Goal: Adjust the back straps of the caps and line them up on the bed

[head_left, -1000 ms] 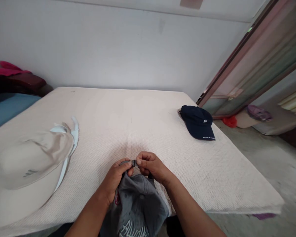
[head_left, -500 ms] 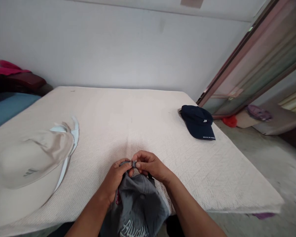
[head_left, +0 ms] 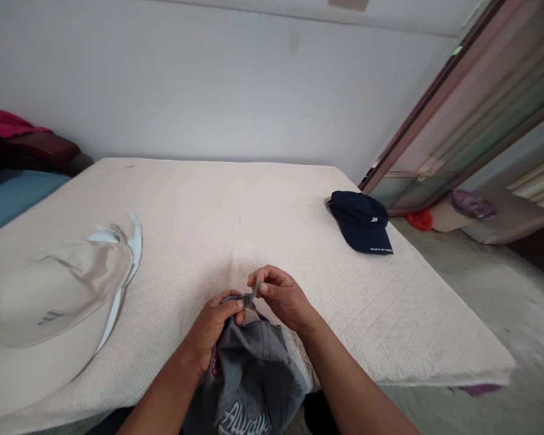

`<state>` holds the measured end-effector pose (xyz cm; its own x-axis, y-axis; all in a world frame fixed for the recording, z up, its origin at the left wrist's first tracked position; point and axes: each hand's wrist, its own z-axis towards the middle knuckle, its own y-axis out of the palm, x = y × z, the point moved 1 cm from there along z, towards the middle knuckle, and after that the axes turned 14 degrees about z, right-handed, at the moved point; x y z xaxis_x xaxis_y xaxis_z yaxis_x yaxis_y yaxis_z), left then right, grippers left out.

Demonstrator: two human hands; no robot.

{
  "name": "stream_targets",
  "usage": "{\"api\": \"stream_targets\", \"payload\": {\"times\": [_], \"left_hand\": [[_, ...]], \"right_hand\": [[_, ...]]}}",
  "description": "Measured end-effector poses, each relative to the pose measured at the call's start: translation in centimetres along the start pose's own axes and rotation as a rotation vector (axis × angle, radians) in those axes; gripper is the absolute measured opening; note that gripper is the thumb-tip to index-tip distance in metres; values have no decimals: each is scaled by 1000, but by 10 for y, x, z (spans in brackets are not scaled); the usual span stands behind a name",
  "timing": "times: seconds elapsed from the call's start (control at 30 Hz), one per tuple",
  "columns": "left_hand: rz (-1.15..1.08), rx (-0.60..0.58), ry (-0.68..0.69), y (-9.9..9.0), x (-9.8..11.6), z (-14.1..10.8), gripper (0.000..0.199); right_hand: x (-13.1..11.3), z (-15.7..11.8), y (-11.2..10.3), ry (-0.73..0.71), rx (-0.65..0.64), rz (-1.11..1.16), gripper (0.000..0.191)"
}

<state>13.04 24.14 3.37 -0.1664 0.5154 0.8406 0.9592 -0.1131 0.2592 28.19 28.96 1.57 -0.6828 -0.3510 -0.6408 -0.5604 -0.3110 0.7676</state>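
Note:
A grey baseball cap (head_left: pixel 263 356) with white stitched lettering hangs at the table's front edge, its back strap uppermost. My left hand (head_left: pixel 215 326) is closed on the strap beside a small metal buckle (head_left: pixel 247 299), thumb on top. My right hand (head_left: pixel 283 296) pinches the loose end of the cap strap (head_left: pixel 255 291), which stands up out of the buckle. Part of the cap is cut off by the bottom of the view.
On the left of the cloth-covered table (head_left: pixel 199 211) lies a beige sun hat (head_left: pixel 58 290) with pale blue edging. A navy cap (head_left: pixel 360 220) rests near the right edge. A white wall (head_left: pixel 208 90) rises behind, and a glass door (head_left: pixel 448 121) stands at the right.
My right hand has moved slightly up and to the right, drawing the strap end away from the buckle. The buckle now shows between my hands. My left hand keeps its hold.

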Motion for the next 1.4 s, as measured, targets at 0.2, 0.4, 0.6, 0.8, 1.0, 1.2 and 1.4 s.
{"api": "stream_targets", "payload": {"times": [0.2,0.4,0.6,0.8,1.0,1.2,1.4], "left_hand": [[-144,9,-28,-3,-8,2,9],[-139,55,-16,-3,-10,2,14],[-82,28,-1,0,-8,1,16],[12,44,27,1,-8,2,20],[151,101,35,-2,-13,5,28],[223,93,73,-3,-13,6,26],[241,61,77,-2,-12,6,25]], "right_hand": [[-4,-2,0,65,50,49,14],[-5,-3,-6,113,75,-126,15],[-5,-3,-8,166,29,-244,12],[-6,-3,-8,171,42,-346,10],[-7,-3,-9,179,30,-456,8],[-7,-4,-8,182,17,-413,12],[-6,-4,-6,190,36,-389,15]]}}
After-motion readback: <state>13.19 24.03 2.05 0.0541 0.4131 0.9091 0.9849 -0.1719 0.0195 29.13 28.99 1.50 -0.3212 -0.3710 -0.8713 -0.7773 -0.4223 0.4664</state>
